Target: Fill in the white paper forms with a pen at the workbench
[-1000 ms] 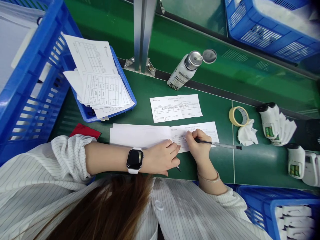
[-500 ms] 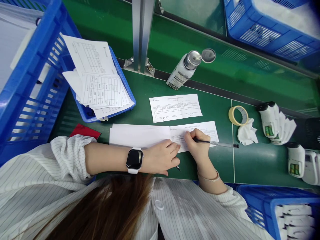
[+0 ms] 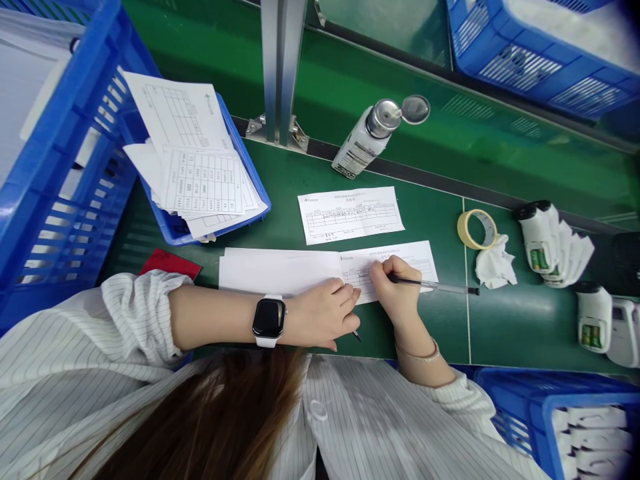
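Note:
My right hand grips a pen with a clear barrel and a dark end pointing right. Its writing tip is hidden by the fingers, over a printed form in an opened pad. My left hand lies flat across the lower edge of the pad's blank white page, its fingers loosely bent and apart. A small dark pointed tip sticks out beneath that hand; the rest of it is hidden. Just above the pad lies a separate filled-in form.
A blue tray heaped with papers stands at left, beside a large blue crate. Behind the forms stands a pump bottle, its lid up. Rightward lie a tape roll, a crumpled tissue and several white devices.
Both hands stay almost where they were; the right hand and pen show only a very slight shift. The whole view has moved a little.

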The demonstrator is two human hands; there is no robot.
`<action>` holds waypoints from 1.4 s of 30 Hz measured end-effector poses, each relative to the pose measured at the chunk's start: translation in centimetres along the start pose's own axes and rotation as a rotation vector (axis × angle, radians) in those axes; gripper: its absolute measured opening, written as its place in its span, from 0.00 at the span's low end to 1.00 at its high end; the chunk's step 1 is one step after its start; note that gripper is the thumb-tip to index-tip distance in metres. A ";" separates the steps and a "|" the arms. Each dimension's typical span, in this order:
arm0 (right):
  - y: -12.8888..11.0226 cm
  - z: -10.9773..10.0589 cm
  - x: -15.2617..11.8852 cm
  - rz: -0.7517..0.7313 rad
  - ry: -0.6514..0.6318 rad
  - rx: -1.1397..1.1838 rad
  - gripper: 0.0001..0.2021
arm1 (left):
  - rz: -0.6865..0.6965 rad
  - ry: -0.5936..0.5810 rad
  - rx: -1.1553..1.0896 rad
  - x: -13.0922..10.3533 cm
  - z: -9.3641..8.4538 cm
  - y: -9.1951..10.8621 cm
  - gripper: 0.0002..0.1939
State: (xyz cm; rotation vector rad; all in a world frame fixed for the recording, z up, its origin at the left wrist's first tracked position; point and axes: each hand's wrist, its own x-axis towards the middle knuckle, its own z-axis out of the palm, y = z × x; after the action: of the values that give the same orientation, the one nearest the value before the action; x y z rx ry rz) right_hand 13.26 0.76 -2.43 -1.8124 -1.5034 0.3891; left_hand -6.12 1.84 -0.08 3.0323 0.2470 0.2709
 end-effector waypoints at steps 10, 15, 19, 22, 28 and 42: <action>0.0 0.1 0.0 0.016 0.015 0.017 0.18 | 0.000 -0.023 0.015 0.0 -0.2 0.0 0.26; 0.0 0.0 0.0 0.010 -0.002 0.019 0.18 | 0.007 -0.029 0.015 -0.1 -0.2 0.0 0.26; 0.2 -0.2 0.0 0.051 0.001 0.085 0.18 | 0.008 -0.026 0.008 -0.1 -0.1 0.0 0.27; 0.3 -0.4 0.1 0.043 0.029 0.065 0.18 | 0.009 -0.023 0.004 0.0 -0.2 -0.1 0.27; 0.2 -0.2 0.2 -0.001 -0.002 0.001 0.18 | 0.005 -0.022 0.003 0.0 -0.3 -0.1 0.26; 0.2 -0.3 0.2 -0.010 0.005 -0.013 0.18 | 0.003 0.006 0.002 0.0 -0.3 -0.1 0.26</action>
State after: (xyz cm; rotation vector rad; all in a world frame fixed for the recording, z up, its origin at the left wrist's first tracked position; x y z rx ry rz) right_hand 13.66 0.86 -2.37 -1.8140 -1.5135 0.3706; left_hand -6.19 1.91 0.18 3.0347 0.2432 0.2797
